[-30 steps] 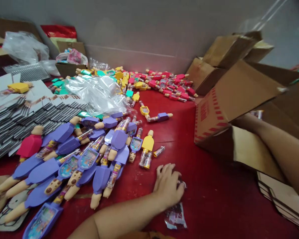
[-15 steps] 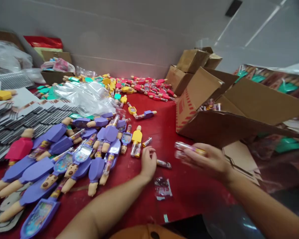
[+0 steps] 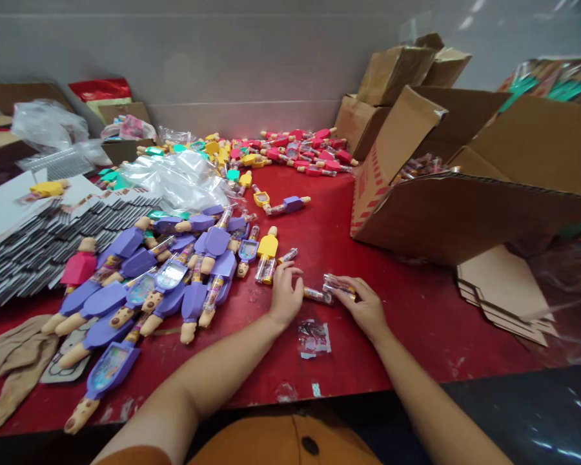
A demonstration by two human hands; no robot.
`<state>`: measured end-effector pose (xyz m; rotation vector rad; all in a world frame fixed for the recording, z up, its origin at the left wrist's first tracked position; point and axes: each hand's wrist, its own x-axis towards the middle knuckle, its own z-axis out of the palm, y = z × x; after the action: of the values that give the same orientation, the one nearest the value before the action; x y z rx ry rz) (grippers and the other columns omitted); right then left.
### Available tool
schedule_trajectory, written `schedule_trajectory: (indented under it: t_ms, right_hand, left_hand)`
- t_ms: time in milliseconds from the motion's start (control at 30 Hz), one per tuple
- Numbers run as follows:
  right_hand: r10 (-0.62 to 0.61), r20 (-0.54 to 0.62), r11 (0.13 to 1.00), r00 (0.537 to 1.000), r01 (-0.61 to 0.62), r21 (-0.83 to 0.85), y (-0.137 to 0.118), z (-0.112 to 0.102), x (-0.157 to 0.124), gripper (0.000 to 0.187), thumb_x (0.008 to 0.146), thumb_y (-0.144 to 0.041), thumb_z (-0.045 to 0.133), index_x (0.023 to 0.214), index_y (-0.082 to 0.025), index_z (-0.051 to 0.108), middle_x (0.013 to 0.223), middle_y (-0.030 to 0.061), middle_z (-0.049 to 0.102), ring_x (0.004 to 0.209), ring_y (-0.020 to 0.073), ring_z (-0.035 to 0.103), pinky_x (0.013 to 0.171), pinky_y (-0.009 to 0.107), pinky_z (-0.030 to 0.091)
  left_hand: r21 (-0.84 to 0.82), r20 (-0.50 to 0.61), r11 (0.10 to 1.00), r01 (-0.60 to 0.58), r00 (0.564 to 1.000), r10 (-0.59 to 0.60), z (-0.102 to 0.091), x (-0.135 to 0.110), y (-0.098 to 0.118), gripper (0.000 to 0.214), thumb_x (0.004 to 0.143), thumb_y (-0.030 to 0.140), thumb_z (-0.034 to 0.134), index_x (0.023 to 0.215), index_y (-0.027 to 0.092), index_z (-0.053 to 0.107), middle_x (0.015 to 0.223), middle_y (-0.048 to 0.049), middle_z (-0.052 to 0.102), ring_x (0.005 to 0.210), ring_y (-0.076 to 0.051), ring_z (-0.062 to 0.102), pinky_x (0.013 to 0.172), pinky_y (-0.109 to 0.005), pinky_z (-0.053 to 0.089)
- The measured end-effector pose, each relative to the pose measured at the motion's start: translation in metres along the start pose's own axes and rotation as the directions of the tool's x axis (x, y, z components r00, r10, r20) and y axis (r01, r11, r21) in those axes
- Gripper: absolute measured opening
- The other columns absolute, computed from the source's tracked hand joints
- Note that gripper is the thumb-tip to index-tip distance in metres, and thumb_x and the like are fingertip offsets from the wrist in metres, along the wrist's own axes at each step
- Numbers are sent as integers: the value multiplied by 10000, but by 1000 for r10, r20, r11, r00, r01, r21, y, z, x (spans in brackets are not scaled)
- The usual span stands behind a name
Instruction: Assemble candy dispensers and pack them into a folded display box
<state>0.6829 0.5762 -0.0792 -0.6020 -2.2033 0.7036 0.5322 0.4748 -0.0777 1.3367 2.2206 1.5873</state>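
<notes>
Right hand (image 3: 368, 309) closed on bunched clear tubes (image 3: 337, 289) low over red desk (image 3: 416, 316), ends left protruding, presumably to keep bunch together. Left hand (image 3: 285, 297) loosely curled, just beside lone tube (image 3: 318, 296) (whether gripping it, cannot tell). Open carton (image 3: 440, 223) at right holds more tubes (image 3: 421, 166), apparently placed for right-hand reach. Purple toys (image 3: 217, 241) heaped left, pinkish-red toys (image 3: 311, 170) far, seemingly grouped by colour.

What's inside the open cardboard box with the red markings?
Small shiny tubes show in a pile inside the cardboard box. Its near wall hides the rest, so the bottom and the number of tubes cannot be seen.
</notes>
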Motion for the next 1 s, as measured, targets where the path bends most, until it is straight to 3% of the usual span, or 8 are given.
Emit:
schedule_trajectory:
  t_ms: [200, 333, 500, 600, 700, 767, 867, 1000]
  right_hand:
    - [-77, 160, 997, 984, 72, 37, 1, 6, 1, 231, 843, -354, 508, 1006, -213, 592, 912, 54, 608, 828, 169, 595, 753, 299, 496]
    - [-81, 201, 996, 976, 89, -32, 1, 9, 1, 325, 815, -410, 515, 1051, -195, 580, 984, 93, 559, 902, 208, 558, 792, 348, 482]
    - [-87, 389, 972, 917, 163, -167, -8, 12, 0, 573, 695, -511, 612, 1169, -206, 513, 1164, 125, 491, 1058, 277, 489, 882, 436, 429]
    - [-88, 480, 970, 873, 185, -158, -10, 14, 2, 529, 683, -483, 642, 1134, -222, 547, 1162, 112, 511, 1062, 285, 481, 887, 462, 408]
    - [-82, 471, 984, 878, 145, -99, -5, 13, 3, 359, 739, -430, 596, 1030, -220, 607, 1104, 100, 542, 1019, 257, 506, 867, 431, 427]
    - [-117, 460, 985, 880, 161, -59, 0, 12, 3, 323, 755, -420, 578, 1008, -224, 618, 1089, 94, 549, 1003, 244, 517, 858, 412, 439]
    - [-225, 415, 965, 882, 260, -30, 7, 11, 1, 314, 764, -412, 570, 1017, -230, 611, 1075, 89, 550, 980, 231, 529, 831, 388, 457]
    - [-352, 337, 925, 873, 380, -20, 10, 12, 0, 303, 788, -397, 548, 1029, -217, 586, 1046, 83, 551, 931, 208, 544, 786, 348, 471]
  left_hand:
    - [282, 82, 955, -90, 994, 69, 8, 31, 6, 209, 806, 136, 474, 995, 143, 562, 1324, -134, 367, 1295, -263, 262, 1076, -472, 223]
    - [405, 161, 911, -75, 987, 10, 16, 33, 0, 185, 804, 213, 524, 936, 104, 592, 1290, -187, 392, 1223, -330, 332, 1008, -518, 280]
    - [452, 300, 884, -118, 954, -26, 15, 28, -3, 206, 851, 148, 419, 939, 152, 606, 1077, -117, 541, 1010, -239, 480, 866, -400, 421]
    - [435, 359, 886, -157, 933, -11, 7, 30, 1, 259, 884, 157, 369, 1051, 181, 566, 1085, -74, 538, 991, -173, 493, 889, -301, 418]
    - [447, 371, 878, -171, 929, -8, -9, 33, 12, 340, 907, 166, 327, 1225, 217, 437, 1114, -44, 518, 1001, -122, 495, 889, -224, 409]
    - [513, 338, 848, -133, 939, -57, -22, 32, 19, 383, 897, 156, 345, 1274, 211, 377, 1068, -57, 522, 972, -142, 508, 862, -247, 426]
    - [650, 241, 760, -12, 951, -191, -40, 26, 28, 359, 866, 92, 348, 1208, 158, 437, 1008, -112, 523, 927, -203, 531, 785, -317, 460]
    - [737, 183, 671, 82, 931, -316, -50, 18, 34, 303, 869, 67, 318, 1109, 134, 491, 1042, -147, 527, 940, -247, 545, 711, -335, 484]
